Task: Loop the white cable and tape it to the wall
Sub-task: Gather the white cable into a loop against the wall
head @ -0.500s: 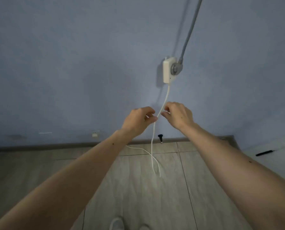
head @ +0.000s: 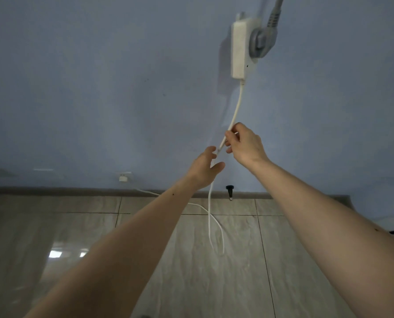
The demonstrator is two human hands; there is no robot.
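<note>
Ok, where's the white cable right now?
Head view, centre: the white cable hangs from the wall box, passes through the right hand and left hand, then droops to the floor.

The left hand (head: 206,167) has let go of the cable (head: 236,106); half a second ago its fingers were curled on it beside the right, now they are spread loose, thumb out, just below the right hand's grip; the right hand (head: 243,144) has climbed the cable toward the adapter (head: 239,51) and pinches it higher; the hands, level before, now sit one above the other; the loop on the floor (head: 145,260) hangs narrower.
</note>
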